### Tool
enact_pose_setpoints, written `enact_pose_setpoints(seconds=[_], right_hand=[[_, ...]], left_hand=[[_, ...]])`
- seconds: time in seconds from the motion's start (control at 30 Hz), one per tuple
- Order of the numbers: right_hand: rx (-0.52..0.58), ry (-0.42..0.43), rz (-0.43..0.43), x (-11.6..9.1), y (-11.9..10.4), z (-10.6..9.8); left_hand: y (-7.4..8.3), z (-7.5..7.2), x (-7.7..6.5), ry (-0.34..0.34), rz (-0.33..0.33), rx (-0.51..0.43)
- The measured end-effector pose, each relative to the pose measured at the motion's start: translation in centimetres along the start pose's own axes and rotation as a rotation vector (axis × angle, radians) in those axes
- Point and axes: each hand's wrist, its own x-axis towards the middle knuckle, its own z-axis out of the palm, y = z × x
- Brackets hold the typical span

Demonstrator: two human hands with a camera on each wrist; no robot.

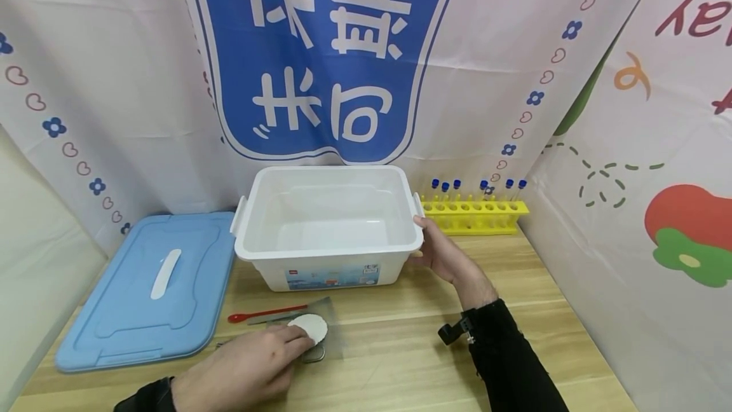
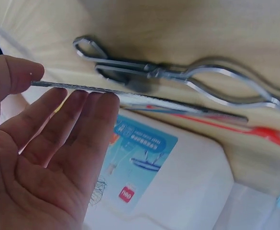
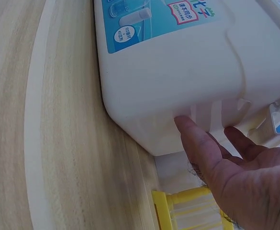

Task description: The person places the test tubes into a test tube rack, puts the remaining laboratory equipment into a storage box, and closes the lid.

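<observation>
My left hand [image 1: 246,361] pinches a wire gauze square with a white round centre [image 1: 311,328] between thumb and fingers. In the left wrist view the wire gauze [image 2: 144,99] shows edge-on, lifted above metal crucible tongs [image 2: 166,73]. Beyond it lies a red spoon [image 1: 267,314] beside a thin grey strip [image 1: 280,315], partly covered by the gauze. My right hand [image 1: 448,259] touches the right end of a white plastic bin [image 1: 337,253] near its side handle. In the right wrist view the fingers of that hand [image 3: 240,167] lie fairly straight against the bin's wall.
A blue lid [image 1: 131,297] with a white handle lies left of the bin. To the right, against the back cloth, stands a yellow rack [image 1: 474,208] with several blue-capped tubes. Printed cloths [image 1: 486,81] enclose the wooden table [image 1: 434,361] at the back and sides.
</observation>
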Motion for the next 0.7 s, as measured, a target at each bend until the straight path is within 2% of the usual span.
enact_pose_setpoints(seconds=[0.07,0.17,0.33,0.43,0.57,0.7], right_hand=[[-0.001,-0.002,0.0,0.1,0.1,0.0],[-0.001,-0.009,-0.003,0.2,0.1,-0.1],[0.004,-0.009,-0.003,0.2,0.1,-0.1],[0.002,-0.005,0.001,0.1,0.0,-0.1],[-0.005,-0.005,0.002,0.1,0.1,-0.1],[-0.005,-0.006,0.0,0.1,0.1,-0.1]], left_hand=[[0.1,-0.5,0.0,0.011,0.005,0.0],[0.2,-1.2,0.0,0.063,0.016,0.033],[0.3,-2.2,0.1,0.229,0.038,0.18],[0.4,-2.9,0.1,0.31,0.029,0.243],[0.6,-3.8,0.2,0.374,0.03,0.248],[0.8,-4.7,0.4,0.452,0.079,0.251]])
